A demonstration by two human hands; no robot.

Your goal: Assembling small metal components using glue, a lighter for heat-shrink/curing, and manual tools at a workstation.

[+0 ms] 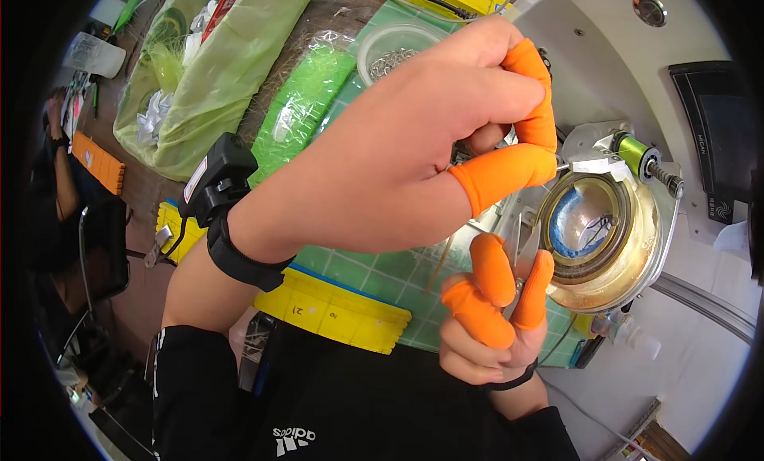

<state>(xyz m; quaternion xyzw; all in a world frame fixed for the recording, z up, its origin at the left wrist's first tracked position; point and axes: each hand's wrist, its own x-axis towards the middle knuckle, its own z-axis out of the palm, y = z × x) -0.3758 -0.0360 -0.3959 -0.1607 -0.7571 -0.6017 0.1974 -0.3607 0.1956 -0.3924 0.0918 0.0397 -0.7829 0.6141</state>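
My left hand (406,147) reaches across the middle, its thumb and forefinger in orange finger covers. Those two fingertips are pressed together; a thin silvery end shows just beyond them, but what they hold is mostly hidden. Below and to the right, my right hand (497,326) is closed around small metal scissors (523,250), also with orange covers on its fingers. The pointed blades stick up between the covered fingers, close under my left hand. Beside both hands is a round brass-coloured opening (549,274) with a glassy, blue-lined inside.
A green cylinder (634,152) with a spring sits above the opening. A plastic tub (366,59) of small metal pieces stands behind my left hand. Green plastic packets (298,103) and a yellow-green bag (231,87) lie left. Yellow rulers (334,310) edge the green mat (382,274).
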